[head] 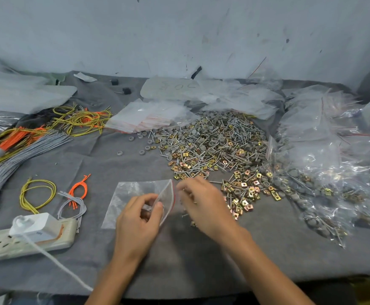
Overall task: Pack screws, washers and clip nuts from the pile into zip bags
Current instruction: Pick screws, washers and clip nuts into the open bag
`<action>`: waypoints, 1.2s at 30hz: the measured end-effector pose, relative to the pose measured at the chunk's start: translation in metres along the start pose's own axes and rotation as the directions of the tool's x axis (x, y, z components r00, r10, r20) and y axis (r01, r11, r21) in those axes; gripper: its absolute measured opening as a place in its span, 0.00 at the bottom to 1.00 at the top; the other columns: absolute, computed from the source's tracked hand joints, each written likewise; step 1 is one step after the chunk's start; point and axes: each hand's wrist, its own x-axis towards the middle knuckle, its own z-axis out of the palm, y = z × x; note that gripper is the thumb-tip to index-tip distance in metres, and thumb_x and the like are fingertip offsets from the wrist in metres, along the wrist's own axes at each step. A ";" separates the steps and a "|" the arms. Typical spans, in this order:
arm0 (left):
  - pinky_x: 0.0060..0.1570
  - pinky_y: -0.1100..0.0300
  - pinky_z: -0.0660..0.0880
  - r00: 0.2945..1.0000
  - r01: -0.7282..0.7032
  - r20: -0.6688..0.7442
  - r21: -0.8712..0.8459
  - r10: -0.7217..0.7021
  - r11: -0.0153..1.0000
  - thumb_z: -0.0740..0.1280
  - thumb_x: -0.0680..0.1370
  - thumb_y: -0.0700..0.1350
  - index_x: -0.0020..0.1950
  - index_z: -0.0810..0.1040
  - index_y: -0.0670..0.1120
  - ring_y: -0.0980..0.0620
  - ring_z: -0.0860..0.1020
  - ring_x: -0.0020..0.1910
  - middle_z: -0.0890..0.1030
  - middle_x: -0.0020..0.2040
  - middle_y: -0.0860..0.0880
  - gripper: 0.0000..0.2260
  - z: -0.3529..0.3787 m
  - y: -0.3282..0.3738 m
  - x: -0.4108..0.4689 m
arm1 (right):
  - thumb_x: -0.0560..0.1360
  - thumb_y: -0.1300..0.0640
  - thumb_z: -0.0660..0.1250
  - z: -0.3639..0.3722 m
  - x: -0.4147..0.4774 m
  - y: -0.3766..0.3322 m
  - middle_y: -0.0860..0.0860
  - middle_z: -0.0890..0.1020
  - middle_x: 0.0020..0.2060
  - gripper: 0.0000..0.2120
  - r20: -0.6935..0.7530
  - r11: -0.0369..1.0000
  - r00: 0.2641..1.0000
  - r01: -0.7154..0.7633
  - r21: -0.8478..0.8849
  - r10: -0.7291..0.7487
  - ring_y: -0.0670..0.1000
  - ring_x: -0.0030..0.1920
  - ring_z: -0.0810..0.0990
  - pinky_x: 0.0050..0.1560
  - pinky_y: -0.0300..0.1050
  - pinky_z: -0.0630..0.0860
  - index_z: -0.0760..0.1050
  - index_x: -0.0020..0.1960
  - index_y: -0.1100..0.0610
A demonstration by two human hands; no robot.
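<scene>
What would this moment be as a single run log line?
stage: bagging hardware | left hand: pinches zip bag mouth open | right hand: at bag mouth, blurred, grip unclear | pile: beyond the hands

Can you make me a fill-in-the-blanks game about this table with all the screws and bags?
1. The left hand holds open a clear zip bag with a ____ strip along its mouth.
2. The pile of screws, washers and clip nuts lies on a ____ cloth.
3. The filled bags lie to the ____ of the pile.

Missing words: red; grey; right.
</scene>
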 end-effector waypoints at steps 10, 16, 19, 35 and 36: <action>0.42 0.69 0.73 1.000 -0.013 0.022 0.003 0.013 1.000 0.70 0.77 0.49 0.53 0.85 0.51 0.56 0.79 0.41 0.81 0.45 0.55 0.07 -0.002 0.002 0.001 | 0.81 0.61 0.59 -0.038 0.020 0.046 0.52 0.76 0.43 0.04 0.255 0.809 0.931 -0.066 -0.585 0.260 0.57 0.45 0.74 0.43 0.50 0.72 0.70 0.47 0.57; 0.45 0.69 0.72 0.999 0.008 0.033 0.016 -0.008 1.000 0.67 0.77 0.51 0.56 0.86 0.49 0.59 0.79 0.44 0.81 0.44 0.55 0.12 -0.002 0.002 0.002 | 0.82 0.58 0.56 -0.040 0.021 0.041 0.57 0.78 0.54 0.09 0.309 0.817 0.925 -0.002 -0.576 0.220 0.58 0.53 0.75 0.53 0.50 0.71 0.71 0.58 0.61; 0.47 0.66 0.74 0.999 -0.001 0.039 -0.002 0.001 1.000 0.67 0.76 0.52 0.57 0.85 0.48 0.59 0.79 0.45 0.82 0.45 0.55 0.14 -0.002 0.003 0.001 | 0.83 0.55 0.55 -0.045 0.016 0.018 0.55 0.79 0.47 0.07 0.243 0.911 0.951 -0.077 -0.404 0.189 0.61 0.48 0.76 0.47 0.52 0.71 0.68 0.53 0.58; 0.48 0.76 0.70 1.000 0.009 -0.010 -0.033 -0.010 0.999 0.69 0.79 0.44 0.55 0.85 0.51 0.65 0.79 0.48 0.83 0.48 0.60 0.07 0.002 -0.008 0.003 | 0.82 0.56 0.61 0.015 0.004 -0.038 0.55 0.82 0.51 0.06 0.225 0.915 0.973 0.052 -0.401 0.043 0.61 0.54 0.80 0.44 0.49 0.69 0.74 0.56 0.57; 0.47 0.75 0.70 1.000 0.005 -0.006 -0.031 -0.005 1.000 0.70 0.79 0.43 0.55 0.85 0.51 0.64 0.79 0.48 0.83 0.47 0.60 0.07 0.002 -0.007 0.003 | 0.83 0.54 0.61 0.015 0.004 -0.037 0.55 0.82 0.51 0.07 0.221 0.919 0.975 0.054 -0.390 0.036 0.61 0.53 0.80 0.45 0.50 0.72 0.74 0.56 0.57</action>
